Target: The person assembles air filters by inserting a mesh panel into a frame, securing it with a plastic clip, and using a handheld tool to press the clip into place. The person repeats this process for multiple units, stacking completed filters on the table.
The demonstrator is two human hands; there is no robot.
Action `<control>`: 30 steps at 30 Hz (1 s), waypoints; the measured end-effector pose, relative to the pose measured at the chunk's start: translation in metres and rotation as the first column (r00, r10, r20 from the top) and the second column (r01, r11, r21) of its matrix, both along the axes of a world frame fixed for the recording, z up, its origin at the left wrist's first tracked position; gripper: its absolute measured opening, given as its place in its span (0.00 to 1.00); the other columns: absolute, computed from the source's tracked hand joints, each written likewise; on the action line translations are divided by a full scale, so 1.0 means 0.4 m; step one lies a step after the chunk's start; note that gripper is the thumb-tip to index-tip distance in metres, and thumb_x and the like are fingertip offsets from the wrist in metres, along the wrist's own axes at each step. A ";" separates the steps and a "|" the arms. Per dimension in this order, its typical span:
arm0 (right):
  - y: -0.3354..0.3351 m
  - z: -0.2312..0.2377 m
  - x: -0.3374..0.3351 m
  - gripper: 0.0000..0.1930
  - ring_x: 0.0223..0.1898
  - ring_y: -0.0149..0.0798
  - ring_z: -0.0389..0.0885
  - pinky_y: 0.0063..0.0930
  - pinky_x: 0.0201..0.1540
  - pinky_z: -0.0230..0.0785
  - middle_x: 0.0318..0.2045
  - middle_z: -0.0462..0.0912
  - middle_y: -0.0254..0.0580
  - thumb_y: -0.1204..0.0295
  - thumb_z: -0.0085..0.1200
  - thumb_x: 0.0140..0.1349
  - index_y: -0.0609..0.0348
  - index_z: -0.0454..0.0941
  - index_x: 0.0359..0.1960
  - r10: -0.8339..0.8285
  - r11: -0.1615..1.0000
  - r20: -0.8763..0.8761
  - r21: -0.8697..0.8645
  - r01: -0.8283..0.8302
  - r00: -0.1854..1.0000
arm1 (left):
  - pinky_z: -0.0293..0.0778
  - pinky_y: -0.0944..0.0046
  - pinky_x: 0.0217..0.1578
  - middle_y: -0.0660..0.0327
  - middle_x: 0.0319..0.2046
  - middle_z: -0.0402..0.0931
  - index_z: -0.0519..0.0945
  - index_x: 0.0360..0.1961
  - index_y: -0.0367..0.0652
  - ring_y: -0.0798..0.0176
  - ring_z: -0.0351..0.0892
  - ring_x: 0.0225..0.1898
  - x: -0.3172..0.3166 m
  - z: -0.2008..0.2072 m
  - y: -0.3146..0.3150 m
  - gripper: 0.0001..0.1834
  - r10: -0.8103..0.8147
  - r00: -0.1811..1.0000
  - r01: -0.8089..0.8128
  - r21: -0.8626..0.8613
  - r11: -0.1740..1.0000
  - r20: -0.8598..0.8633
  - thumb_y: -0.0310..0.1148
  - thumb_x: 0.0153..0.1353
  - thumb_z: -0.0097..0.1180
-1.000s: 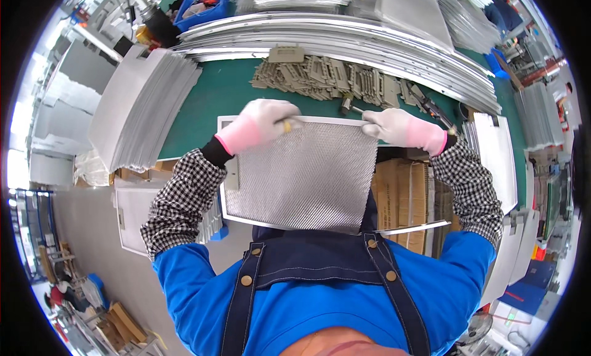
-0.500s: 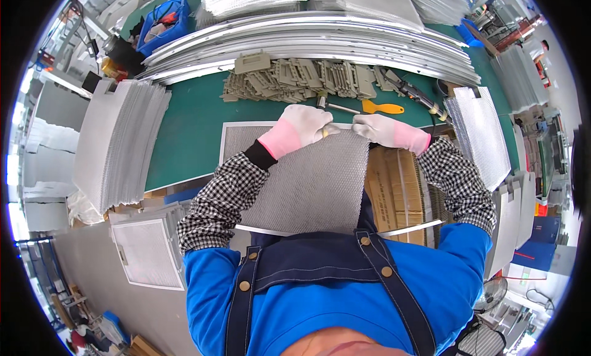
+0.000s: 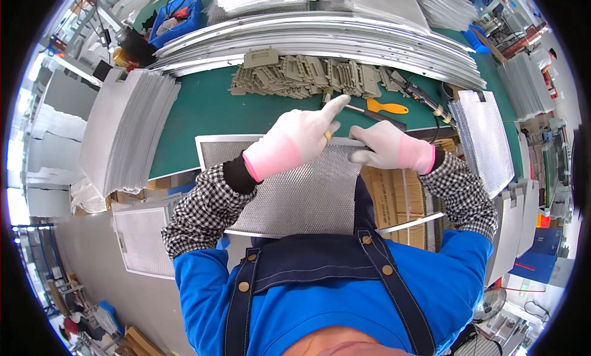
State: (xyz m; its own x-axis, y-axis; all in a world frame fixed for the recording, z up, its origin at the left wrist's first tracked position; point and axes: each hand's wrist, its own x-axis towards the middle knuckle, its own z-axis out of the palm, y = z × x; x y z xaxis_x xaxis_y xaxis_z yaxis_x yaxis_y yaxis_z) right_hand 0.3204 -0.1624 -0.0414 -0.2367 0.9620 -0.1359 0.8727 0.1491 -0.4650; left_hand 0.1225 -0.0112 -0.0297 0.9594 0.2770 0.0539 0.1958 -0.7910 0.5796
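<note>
A silver mesh panel (image 3: 295, 199) leans between my body and the bench, with a pale metal strip (image 3: 231, 139) along its far and left edges. My left hand (image 3: 301, 134), in a white and pink glove, is closed over the far edge, its index finger stretched forward. At the panel's far right corner my right hand (image 3: 385, 145), gloved alike, has thumb and fingers around the edge. Beyond the hands lie a hammer (image 3: 378, 116) with a dark handle and a yellow scraper (image 3: 388, 107). Another pale strip (image 3: 411, 223) slants beside my right side.
Behind the tools is a pile of beige plastic pieces (image 3: 289, 77), then long metal strips (image 3: 320, 39). Mesh panels stand stacked at left (image 3: 126, 131) and right (image 3: 486, 134). A dark power tool (image 3: 422, 97) lies at right. Cardboard (image 3: 394, 196) sits below the bench edge.
The panel has turned slightly, and its far edge has come left and nearer to me. My left index finger has stretched out forward. My right hand has shifted nearer, its thumb now showing apart.
</note>
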 end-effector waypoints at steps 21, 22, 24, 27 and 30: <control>-0.037 -0.255 -0.374 0.32 0.63 0.66 0.69 0.49 0.67 0.61 0.65 0.64 0.69 0.82 0.50 0.59 0.72 0.60 0.68 -0.395 0.806 -0.330 0.322 0.496 0.857 | 0.79 0.56 0.45 0.48 0.46 0.80 0.63 0.75 0.52 0.48 0.84 0.41 -0.405 -0.018 0.101 0.36 0.629 0.577 -0.789 0.156 0.595 0.521 0.24 0.66 0.56; 0.001 -0.208 -0.383 0.32 0.62 0.66 0.69 0.49 0.68 0.61 0.64 0.65 0.69 0.83 0.50 0.58 0.73 0.60 0.67 -0.390 0.733 -0.659 0.201 0.650 0.644 | 0.78 0.56 0.45 0.48 0.46 0.79 0.61 0.75 0.49 0.48 0.83 0.42 -0.389 0.003 0.093 0.37 0.605 0.531 -0.818 0.173 0.548 0.594 0.24 0.66 0.56; 0.059 -0.127 -0.381 0.30 0.60 0.59 0.71 0.45 0.67 0.60 0.62 0.68 0.65 0.83 0.47 0.60 0.74 0.60 0.67 -0.233 0.612 -0.902 0.154 0.775 0.363 | 0.78 0.56 0.45 0.48 0.46 0.77 0.58 0.76 0.44 0.46 0.82 0.43 -0.352 0.034 0.094 0.39 0.531 0.435 -0.872 0.192 0.451 0.727 0.24 0.65 0.57; 0.083 -0.051 -0.356 0.22 0.54 0.34 0.71 0.29 0.61 0.62 0.56 0.75 0.47 0.75 0.38 0.74 0.74 0.61 0.67 -0.081 0.542 -0.955 0.197 0.817 0.284 | 0.74 0.55 0.55 0.41 0.56 0.72 0.55 0.76 0.34 0.41 0.77 0.55 -0.319 0.047 0.085 0.37 0.572 0.396 -0.877 0.112 0.467 0.718 0.22 0.67 0.52; 0.086 -0.017 -0.316 0.21 0.53 0.31 0.72 0.24 0.59 0.61 0.55 0.75 0.44 0.74 0.40 0.74 0.73 0.63 0.65 -0.047 0.463 -0.890 0.383 0.799 0.454 | 0.73 0.56 0.57 0.39 0.60 0.72 0.55 0.75 0.33 0.41 0.78 0.58 -0.298 0.038 0.085 0.34 0.561 0.399 -0.852 0.067 0.519 0.725 0.24 0.70 0.50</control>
